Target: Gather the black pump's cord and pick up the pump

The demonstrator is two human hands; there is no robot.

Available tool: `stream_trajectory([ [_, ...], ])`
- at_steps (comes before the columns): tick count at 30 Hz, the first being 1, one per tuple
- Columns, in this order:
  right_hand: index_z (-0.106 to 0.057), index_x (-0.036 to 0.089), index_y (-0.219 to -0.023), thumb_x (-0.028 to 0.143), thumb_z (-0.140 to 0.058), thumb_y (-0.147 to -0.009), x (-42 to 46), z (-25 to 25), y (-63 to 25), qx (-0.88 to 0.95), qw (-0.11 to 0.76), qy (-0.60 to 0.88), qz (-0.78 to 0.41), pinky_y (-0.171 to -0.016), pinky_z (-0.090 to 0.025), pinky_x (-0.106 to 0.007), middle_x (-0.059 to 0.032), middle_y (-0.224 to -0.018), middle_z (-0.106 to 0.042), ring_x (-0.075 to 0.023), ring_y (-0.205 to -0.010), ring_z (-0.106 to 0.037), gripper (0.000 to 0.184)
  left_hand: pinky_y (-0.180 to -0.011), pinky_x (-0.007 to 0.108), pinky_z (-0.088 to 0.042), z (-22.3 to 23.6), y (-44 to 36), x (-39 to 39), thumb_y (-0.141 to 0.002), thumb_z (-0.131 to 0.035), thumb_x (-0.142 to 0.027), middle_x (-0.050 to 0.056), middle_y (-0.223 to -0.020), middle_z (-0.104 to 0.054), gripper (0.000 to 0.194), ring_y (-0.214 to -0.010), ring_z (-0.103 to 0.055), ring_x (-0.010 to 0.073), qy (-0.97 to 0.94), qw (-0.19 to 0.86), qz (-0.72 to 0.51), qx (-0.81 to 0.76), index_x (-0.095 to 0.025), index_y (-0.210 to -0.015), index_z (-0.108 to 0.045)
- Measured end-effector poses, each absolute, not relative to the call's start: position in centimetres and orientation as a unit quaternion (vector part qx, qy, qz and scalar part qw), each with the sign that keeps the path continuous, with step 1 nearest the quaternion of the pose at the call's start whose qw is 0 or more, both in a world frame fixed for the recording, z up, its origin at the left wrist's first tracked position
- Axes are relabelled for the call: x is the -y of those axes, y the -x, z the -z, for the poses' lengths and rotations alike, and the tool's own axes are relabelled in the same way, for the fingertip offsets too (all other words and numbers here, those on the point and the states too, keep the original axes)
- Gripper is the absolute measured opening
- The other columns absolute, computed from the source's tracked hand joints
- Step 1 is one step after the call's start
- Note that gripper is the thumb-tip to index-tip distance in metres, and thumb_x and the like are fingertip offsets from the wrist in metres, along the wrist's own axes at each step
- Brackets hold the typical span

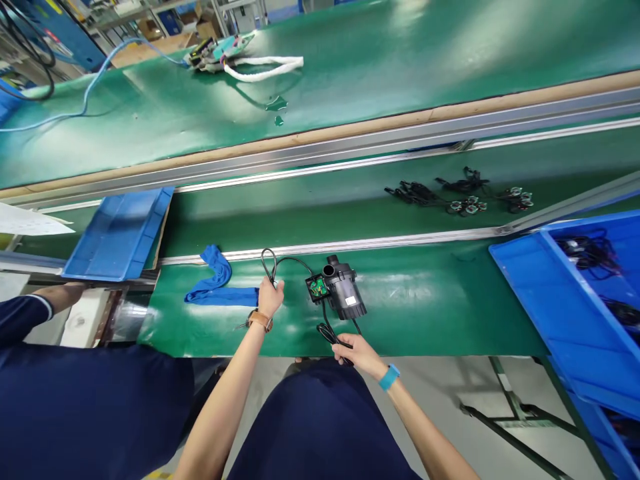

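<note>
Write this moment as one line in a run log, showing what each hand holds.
left hand: holds black cable loop | right hand: holds black cable bundle | between hands: black pump on green belt

A dark navy top (320, 427) covers the torso; the forearms (225, 407) are bare; a tan leather strap watch (260, 321) circles the left wrist; a turquoise band (389, 377) circles the right; the left hand (271, 297) and right hand (361, 354) are ungloved.

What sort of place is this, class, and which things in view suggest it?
Probably a factory assembly line: long green conveyor belts, blue plastic bins holding bundled cables, and a black pump with an exposed green circuit board.
</note>
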State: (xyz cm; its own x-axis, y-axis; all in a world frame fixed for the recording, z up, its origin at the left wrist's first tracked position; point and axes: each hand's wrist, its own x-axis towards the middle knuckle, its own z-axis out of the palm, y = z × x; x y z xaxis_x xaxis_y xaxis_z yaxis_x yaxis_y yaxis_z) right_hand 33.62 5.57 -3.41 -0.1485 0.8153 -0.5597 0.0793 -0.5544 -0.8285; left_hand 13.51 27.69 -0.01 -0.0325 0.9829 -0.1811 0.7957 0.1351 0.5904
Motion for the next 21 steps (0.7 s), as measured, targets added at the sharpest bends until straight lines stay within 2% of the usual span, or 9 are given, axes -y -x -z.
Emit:
stream_trajectory([
  [2,-0.054,0.02,-0.085,0.076,-0.06,-0.08,-6.2,2.2,-34.0,0.35,0.324,0.551,-0.684,-0.066,-0.048,-0.031,-0.0033,-0.078,-0.064,-0.0158,-0.066,-0.059,0.057,-0.116,0.054,-0.039,-0.2,-14.2,-25.1,-0.088,-0.06,-0.03,0.033,-0.138,-0.056,0.042,-0.139,-0.05,0.0399,-0.649,0.272,-0.198,-0.682,-0.006,-0.122,-0.057],
  [4,-0.057,0.019,-0.091,0.084,-0.062,-0.076,-6.8,1.3,-34.0,0.329,0.355,0.525,-0.7,-0.066,-0.049,-0.031,-0.0054,-0.082,-0.066,-0.0154,-0.067,-0.059,0.067,-0.122,0.051,-0.033,-0.1,-15.0,-21.4,-0.092,-0.056,-0.038,0.029,-0.149,-0.049,0.049,-0.147,-0.043,0.0371,-0.653,0.322,-0.248,-0.639,-0.008,-0.131,-0.054],
  [5,-0.059,0.018,-0.094,0.085,-0.063,-0.075,-7.1,1.0,-33.9,0.321,0.366,0.515,-0.706,-0.067,-0.05,-0.032,-0.0063,-0.085,-0.067,-0.0156,-0.069,-0.06,0.069,-0.12,0.053,-0.036,0.1,-15.4,-19.4,-0.092,-0.056,-0.046,0.028,-0.146,-0.054,0.05,-0.142,-0.048,0.038,-0.63,0.378,-0.255,-0.629,-0.01,-0.128,-0.056],
  [7,-0.063,0.017,-0.099,0.083,-0.063,-0.076,-7.5,0.9,-33.5,0.324,0.373,0.502,-0.71,-0.073,-0.052,-0.034,-0.0075,-0.09,-0.069,-0.0173,-0.073,-0.063,0.071,-0.104,0.056,-0.049,0.6,-16.1,-15.9,-0.086,-0.058,-0.07,0.025,-0.119,-0.069,0.061,-0.117,-0.064,0.0395,-0.543,0.533,-0.211,-0.613,-0.014,-0.108,-0.062],
  [9,-0.068,0.016,-0.103,0.079,-0.061,-0.081,-7.5,0.9,-32.9,0.36,0.368,0.517,-0.684,-0.081,-0.054,-0.039,-0.0085,-0.093,-0.071,-0.0215,-0.08,-0.066,0.068,-0.085,0.05,-0.056,1.0,-16.8,-13.6,-0.072,-0.062,-0.088,0.016,-0.093,-0.071,0.075,-0.088,-0.069,0.0322,-0.441,0.678,-0.189,-0.557,-0.016,-0.094,-0.06],
  [10,-0.07,0.016,-0.106,0.075,-0.061,-0.084,-7.3,0.9,-32.6,0.381,0.369,0.539,-0.654,-0.086,-0.054,-0.042,-0.0095,-0.096,-0.072,-0.0242,-0.085,-0.067,0.063,-0.079,0.045,-0.057,1.0,-17.0,-13.0,-0.065,-0.066,-0.091,0.013,-0.086,-0.07,0.079,-0.08,-0.068,0.0278,-0.396,0.724,-0.199,-0.529,-0.017,-0.092,-0.059],
  [14,-0.07,0.02,-0.114,0.046,-0.06,-0.094,-6.4,0.5,-31.2,0.481,0.383,0.668,-0.418,-0.1,-0.05,-0.046,-0.0122,-0.113,-0.069,-0.0287,-0.107,-0.063,0.034,-0.069,0.029,-0.052,0.3,-17.3,-12.8,-0.05,-0.086,-0.08,0.004,-0.08,-0.068,0.079,-0.072,-0.063,0.0161,-0.286,0.768,-0.269,-0.507,-0.016,-0.089,-0.061],
  [17,-0.068,0.021,-0.105,0.032,-0.053,-0.099,-6.1,-0.3,-29.8,0.577,0.321,0.695,-0.284,-0.093,-0.05,-0.043,-0.011,-0.103,-0.067,-0.0278,-0.103,-0.061,0.02,-0.058,0.023,-0.044,-0.2,-17.5,-13.0,-0.043,-0.089,-0.078,-0.004,-0.066,-0.058,0.079,-0.06,-0.052,0.0089,-0.267,0.752,-0.281,-0.533,-0.016,-0.08,-0.056],
  [21,-0.063,0.021,-0.087,0.028,-0.035,-0.106,-6.2,-1.0,-28.6,0.598,0.293,0.707,-0.239,-0.089,-0.047,-0.04,-0.0102,-0.092,-0.065,-0.0257,-0.094,-0.058,0.034,-0.061,0.025,-0.048,-0.4,-17.8,-13.0,-0.042,-0.088,-0.079,-0.004,-0.067,-0.058,0.079,-0.061,-0.052,0.0089,-0.288,0.739,-0.289,-0.536,-0.016,-0.077,-0.056],
])
